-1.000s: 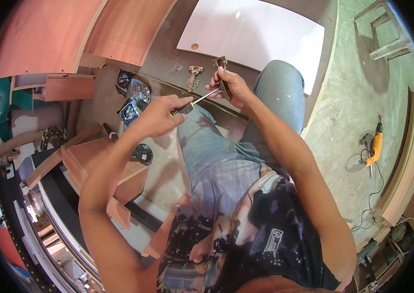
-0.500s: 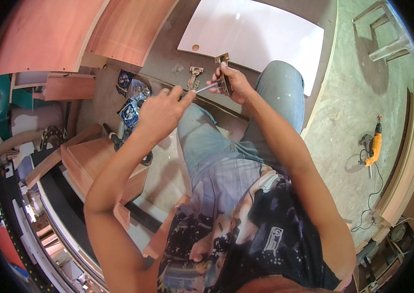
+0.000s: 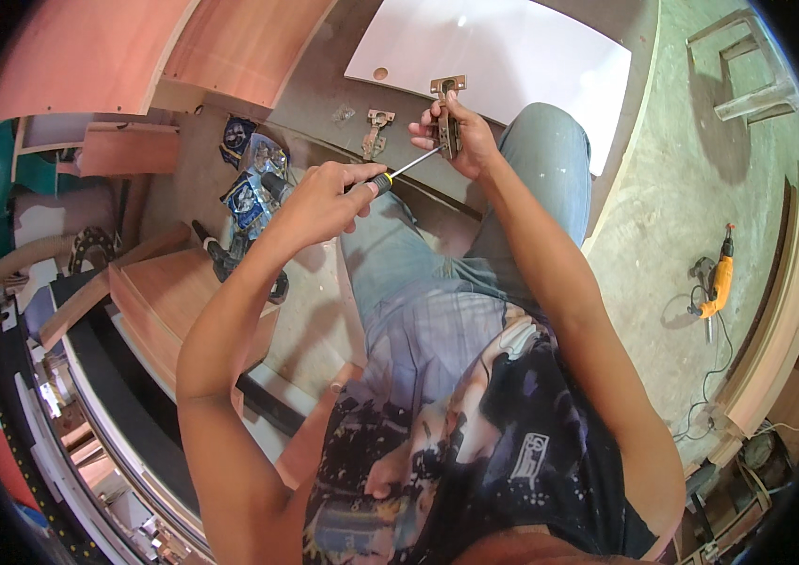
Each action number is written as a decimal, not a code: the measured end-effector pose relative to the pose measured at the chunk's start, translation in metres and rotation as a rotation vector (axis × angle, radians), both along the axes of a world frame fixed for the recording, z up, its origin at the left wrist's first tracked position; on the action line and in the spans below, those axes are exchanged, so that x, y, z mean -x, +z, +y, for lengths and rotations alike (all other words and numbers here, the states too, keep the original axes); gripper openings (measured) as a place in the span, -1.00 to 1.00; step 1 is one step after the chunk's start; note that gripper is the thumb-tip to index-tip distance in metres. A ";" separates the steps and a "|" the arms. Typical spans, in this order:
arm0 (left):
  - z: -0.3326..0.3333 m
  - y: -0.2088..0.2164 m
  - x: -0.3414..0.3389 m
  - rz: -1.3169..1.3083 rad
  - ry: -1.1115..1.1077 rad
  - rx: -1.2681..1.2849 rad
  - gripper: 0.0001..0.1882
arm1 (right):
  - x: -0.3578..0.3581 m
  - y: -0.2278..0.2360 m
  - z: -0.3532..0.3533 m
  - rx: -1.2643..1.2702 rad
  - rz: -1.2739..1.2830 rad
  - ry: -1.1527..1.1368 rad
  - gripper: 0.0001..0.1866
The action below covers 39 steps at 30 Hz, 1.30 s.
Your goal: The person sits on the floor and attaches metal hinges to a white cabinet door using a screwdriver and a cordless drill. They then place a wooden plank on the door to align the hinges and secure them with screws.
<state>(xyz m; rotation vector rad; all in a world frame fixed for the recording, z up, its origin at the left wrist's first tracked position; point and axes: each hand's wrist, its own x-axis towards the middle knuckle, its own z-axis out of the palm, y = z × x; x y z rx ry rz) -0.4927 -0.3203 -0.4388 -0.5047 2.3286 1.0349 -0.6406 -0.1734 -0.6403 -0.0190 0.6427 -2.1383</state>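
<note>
Fingers of our left hand (image 3: pixel 319 198) clench the screwdriver (image 3: pixel 397 173) handle. Our right hand (image 3: pixel 460 141) grasps a metal hinge (image 3: pixel 448 118), with the screwdriver tip touching it above the white panel (image 3: pixel 512 66).

A woodworking shop: wooden boards (image 3: pixel 136 56) beyond the left hand (image 3: pixel 319 198), orange drill (image 3: pixel 719 282) (corded) on dusty concrete right of the right hand (image 3: pixel 460 137).

A spare hinge (image 3: pixel 378 132) lies left of the held hinge (image 3: pixel 447 118), before the white panel (image 3: pixel 512 66).
</note>
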 end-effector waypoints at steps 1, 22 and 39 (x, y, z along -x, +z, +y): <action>0.000 0.000 0.000 -0.005 0.015 -0.012 -0.57 | 0.000 0.000 0.000 0.003 0.003 0.001 -0.56; 0.011 0.002 0.021 -0.185 -0.025 -0.124 -0.58 | -0.009 -0.004 0.007 -0.022 0.058 0.068 -0.60; 0.015 -0.002 0.024 -0.044 -0.312 0.101 -0.62 | -0.006 -0.009 0.005 -0.039 0.051 0.076 -0.59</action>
